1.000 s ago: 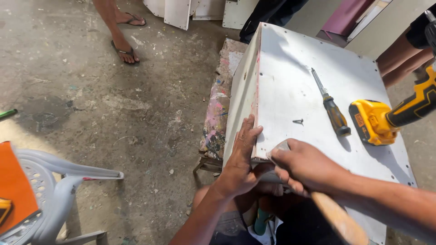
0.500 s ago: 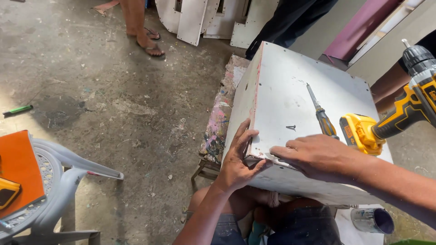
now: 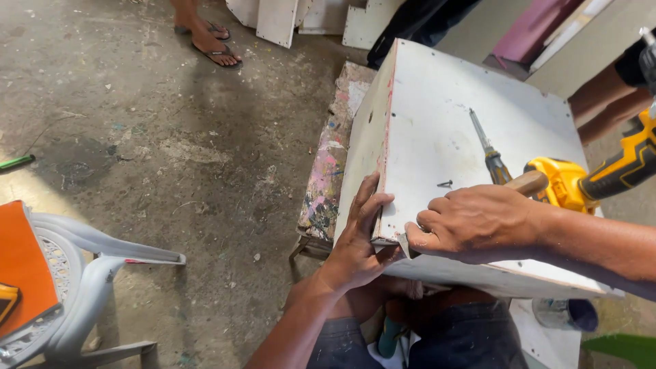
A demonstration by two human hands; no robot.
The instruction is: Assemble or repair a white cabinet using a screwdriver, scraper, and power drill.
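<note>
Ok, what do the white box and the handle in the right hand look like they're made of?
The white box looks like laminated board: smooth matte white faces, scuffed, with a raw brownish core showing along the bottom edge. The handle sticking out past the right hand looks like bare or lightly varnished wood, tan and rounded. The tool's head is hidden.
</note>
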